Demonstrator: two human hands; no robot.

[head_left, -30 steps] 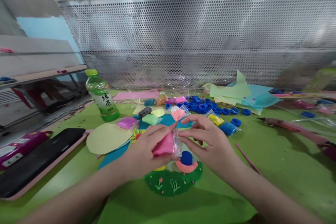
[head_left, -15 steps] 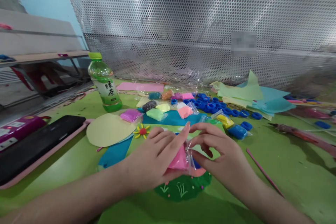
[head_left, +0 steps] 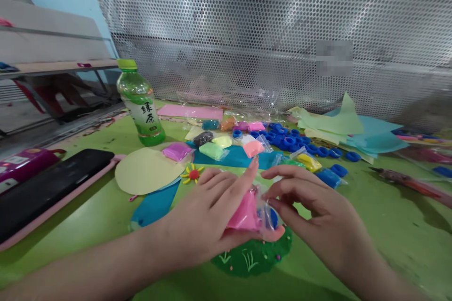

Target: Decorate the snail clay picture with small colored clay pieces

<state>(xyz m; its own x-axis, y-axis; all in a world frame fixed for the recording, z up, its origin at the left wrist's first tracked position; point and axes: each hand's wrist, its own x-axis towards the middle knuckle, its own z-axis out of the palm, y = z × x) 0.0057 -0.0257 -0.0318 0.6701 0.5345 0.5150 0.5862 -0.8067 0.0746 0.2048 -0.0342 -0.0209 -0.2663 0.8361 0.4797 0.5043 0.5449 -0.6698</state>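
Observation:
My left hand (head_left: pixel 215 211) holds a clear packet of bright pink clay (head_left: pixel 245 214) between its thumb and fingers. At the packet's right side, my right hand (head_left: pixel 310 202) pinches the loose plastic edge with thumb and forefinger. Both hands are over a craft picture, whose dark green patch (head_left: pixel 247 261) carries light grass strokes and small dots. A yellow flower with a red centre (head_left: pixel 192 174) shows just beyond my left hand. Part of the picture is hidden under my hands.
Behind the picture lie several clay packets, such as a purple one (head_left: pixel 177 151), and a heap of blue rings (head_left: pixel 287 141). A green tea bottle (head_left: pixel 143 108) stands back left, a black phone-like slab (head_left: pixel 52 193) lies left, and paper sheets (head_left: pixel 353 127) lie back right.
My right hand has shifted slightly right, drawing the packet's plastic edge outward. My left hand keeps its hold on the pink packet. The camera view has tilted a little.

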